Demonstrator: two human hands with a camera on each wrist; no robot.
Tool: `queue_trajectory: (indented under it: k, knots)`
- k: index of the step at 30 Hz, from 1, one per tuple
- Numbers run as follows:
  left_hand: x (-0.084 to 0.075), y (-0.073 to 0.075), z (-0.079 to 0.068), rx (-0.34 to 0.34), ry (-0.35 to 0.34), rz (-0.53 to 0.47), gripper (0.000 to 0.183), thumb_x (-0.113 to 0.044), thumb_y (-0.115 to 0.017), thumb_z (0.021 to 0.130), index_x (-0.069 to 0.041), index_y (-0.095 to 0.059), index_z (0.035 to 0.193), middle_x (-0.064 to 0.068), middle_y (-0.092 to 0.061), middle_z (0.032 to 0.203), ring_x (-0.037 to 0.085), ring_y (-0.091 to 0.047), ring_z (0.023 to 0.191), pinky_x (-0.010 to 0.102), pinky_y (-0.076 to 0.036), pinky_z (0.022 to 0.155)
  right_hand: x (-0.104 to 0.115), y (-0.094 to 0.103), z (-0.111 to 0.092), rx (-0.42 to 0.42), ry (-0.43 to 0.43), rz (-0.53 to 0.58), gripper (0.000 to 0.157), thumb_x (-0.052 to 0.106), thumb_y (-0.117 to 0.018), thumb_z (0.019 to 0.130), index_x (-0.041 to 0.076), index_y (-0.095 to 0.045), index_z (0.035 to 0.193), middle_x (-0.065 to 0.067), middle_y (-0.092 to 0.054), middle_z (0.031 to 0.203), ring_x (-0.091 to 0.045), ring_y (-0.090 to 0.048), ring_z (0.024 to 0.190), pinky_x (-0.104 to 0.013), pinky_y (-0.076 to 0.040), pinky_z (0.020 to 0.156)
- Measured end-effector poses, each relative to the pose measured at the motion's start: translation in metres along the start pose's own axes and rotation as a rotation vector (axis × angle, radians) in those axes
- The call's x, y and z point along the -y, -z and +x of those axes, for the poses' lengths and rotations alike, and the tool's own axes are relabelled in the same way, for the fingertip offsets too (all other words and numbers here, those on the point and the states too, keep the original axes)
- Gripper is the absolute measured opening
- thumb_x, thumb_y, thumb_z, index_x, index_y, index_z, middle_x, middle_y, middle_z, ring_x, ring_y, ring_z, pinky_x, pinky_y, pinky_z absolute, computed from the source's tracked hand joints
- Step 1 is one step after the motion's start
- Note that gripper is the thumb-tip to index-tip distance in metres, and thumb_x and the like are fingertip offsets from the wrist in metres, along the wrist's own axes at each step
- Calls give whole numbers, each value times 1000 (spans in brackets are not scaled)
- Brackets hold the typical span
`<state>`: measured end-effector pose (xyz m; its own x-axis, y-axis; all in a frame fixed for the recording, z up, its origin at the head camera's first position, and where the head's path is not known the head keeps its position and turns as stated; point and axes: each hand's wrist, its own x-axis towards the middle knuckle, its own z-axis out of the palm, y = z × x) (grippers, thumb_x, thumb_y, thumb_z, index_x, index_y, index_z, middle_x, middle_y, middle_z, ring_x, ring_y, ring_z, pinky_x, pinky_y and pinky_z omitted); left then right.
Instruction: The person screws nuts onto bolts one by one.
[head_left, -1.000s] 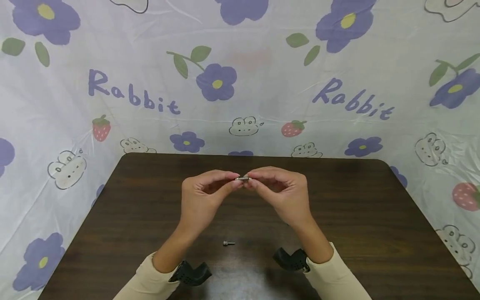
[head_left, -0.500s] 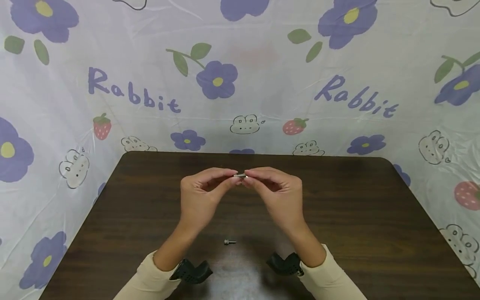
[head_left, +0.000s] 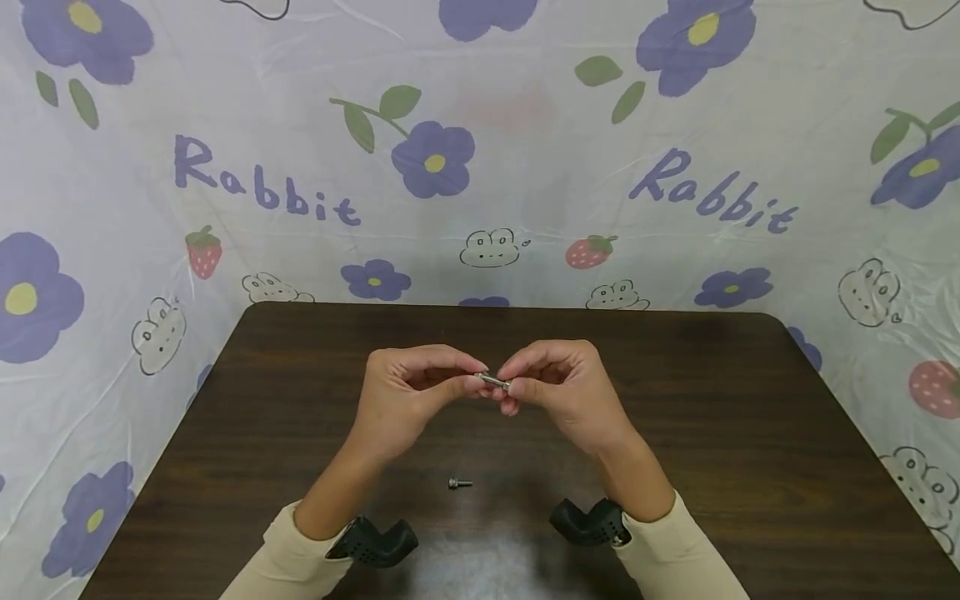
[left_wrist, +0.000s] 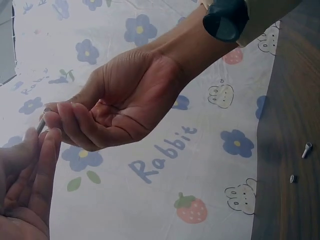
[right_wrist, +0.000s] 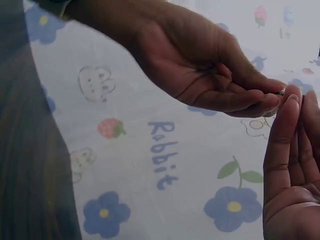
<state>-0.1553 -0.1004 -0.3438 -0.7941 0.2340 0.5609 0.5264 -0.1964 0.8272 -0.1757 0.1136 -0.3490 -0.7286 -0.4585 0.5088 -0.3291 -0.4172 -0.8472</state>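
Note:
In the head view, my left hand (head_left: 397, 404) and right hand (head_left: 573, 396) meet above the middle of the table. Between them lies a short silvery bolt (head_left: 492, 381), tilted slightly down to the right. The left thumb and index finger pinch its left end, while the right thumb and fingers pinch its right end. Its grey ridged shank (left_wrist: 41, 125) shows in the left wrist view; in the right wrist view only a speck appears between the fingertips. A second bolt (head_left: 460, 483) lies on the table below the hands.
A small nut (left_wrist: 293, 178) lies near the loose bolt in the left wrist view. The dark wooden table (head_left: 300, 383) backs onto a printed cloth (head_left: 525, 167) with flowers and rabbits. Both wrists carry black camera mounts (head_left: 375, 542).
Both hands have come down a little toward me. The right fingertips have shifted along, so more of the held bolt shows, and it now tilts. The loose bolt stays on the table.

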Motion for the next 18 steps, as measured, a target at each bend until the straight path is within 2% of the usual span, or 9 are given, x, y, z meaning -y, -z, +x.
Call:
queue_trajectory:
  k: [4, 8, 12, 18]
  knots:
    - [0, 0, -1, -11, -10, 3, 12, 5, -77, 85, 7, -76, 97, 16, -76, 90, 31, -76, 79, 46, -62, 74, -1, -2, 0, -47, 12, 51, 11, 2, -77, 88, 8, -78, 97, -6, -75, 89, -15, -71, 68, -28, -62, 67]
    - [0, -1, -2, -81, -25, 41, 13, 5, -77, 85, 5, -76, 99, 15, -76, 91, 31, -76, 80, 45, -62, 74, 0, -9, -1, -164, 62, -58, 10, 0, -78, 88, -2, -77, 98, -12, -76, 87, -22, -74, 68, -37, -63, 66]
    - [1, -3, -2, -166, -55, 99, 14, 3, -78, 86, 2, -78, 99, 12, -77, 93, 30, -76, 81, 42, -62, 74, 0, -16, -2, -236, 104, -170, 19, -6, -75, 87, -16, -72, 104, -21, -76, 91, -31, -76, 75, -48, -61, 68]
    - [0, -6, -4, -219, -102, 129, 16, 5, -79, 84, 2, -78, 99, 14, -77, 93, 29, -76, 82, 41, -62, 74, -2, -22, -3, -266, 184, -244, 23, -14, -75, 83, -16, -72, 106, -27, -74, 96, -32, -76, 80, -48, -61, 70]
